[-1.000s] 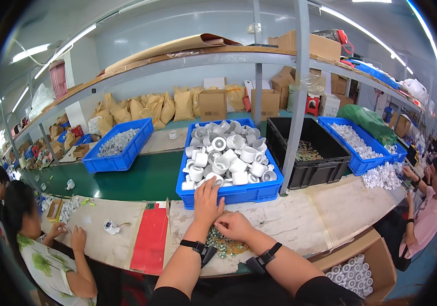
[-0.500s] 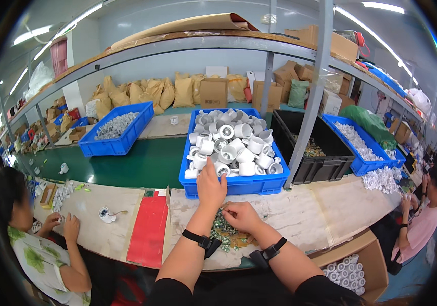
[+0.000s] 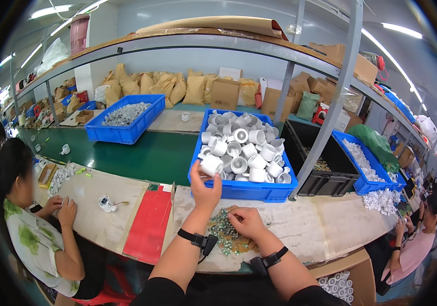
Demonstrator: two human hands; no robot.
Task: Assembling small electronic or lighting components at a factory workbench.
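Observation:
My left hand is at the near left corner of a blue bin, its fingers curled around a white cup-shaped plastic housing. More white housings of this kind, some with slotted round ends, fill the bin in a heap. On the worktop below, my right hand is closed, thumb and fingertips together at the edge of a pile of small green-and-silver parts, perhaps little circuit boards. Whatever lies between those fingertips is too small to make out.
A red sheet lies left of my arms, near a white housing with wires. Right of the bin, a shelf post rises before a black crate. Co-workers sit on both sides. An open carton of white parts stands low at right.
My left hand has closed on a white housing and shifted to the bin's left corner with it. My right hand stays at the small parts. The whole view has swung slightly left.

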